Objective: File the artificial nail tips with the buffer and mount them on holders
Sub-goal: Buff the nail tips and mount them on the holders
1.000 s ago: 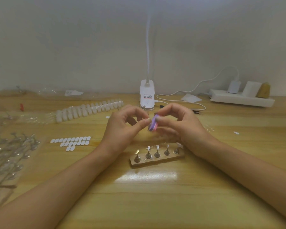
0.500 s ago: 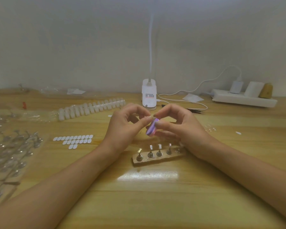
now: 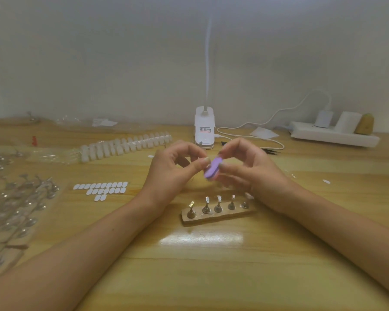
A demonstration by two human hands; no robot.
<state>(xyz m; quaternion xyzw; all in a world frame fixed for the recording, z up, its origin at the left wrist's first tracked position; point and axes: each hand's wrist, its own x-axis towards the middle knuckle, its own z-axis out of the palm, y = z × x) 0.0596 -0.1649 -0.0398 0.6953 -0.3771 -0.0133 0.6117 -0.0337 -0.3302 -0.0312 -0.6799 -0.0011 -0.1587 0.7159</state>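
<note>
A pale, bare wall backs a wooden desk (image 3: 211, 277). Both forearms reach in from the near corners and meet above the desk's middle, with the wrists raised off the wood. The right hand (image 3: 249, 169) arches with its fingers curled, and its thumb and fingertips pinch a purple buffer (image 3: 212, 168) held tilted on edge. The left hand (image 3: 173, 173) faces it, fingers curled. Its thumb and forefinger press together at the buffer's upper end, probably around a nail tip, though that is too small and blurred to make out.

Just nearer than the hands sits a wooden holder block (image 3: 218, 217) carrying five upright metal holders (image 3: 218, 206), apart from both hands. Toward the left edge lie clear bags of spare holders (image 3: 16, 205), a sheet of white adhesive ovals (image 3: 101, 188) and, farther back, a strip of nail tips (image 3: 126, 144). At the far edge stand a white lamp base (image 3: 204, 129) and, toward the far right corner, a power strip (image 3: 332, 133). Glossy wood stretches between the forearms from the holder block toward the near edge
</note>
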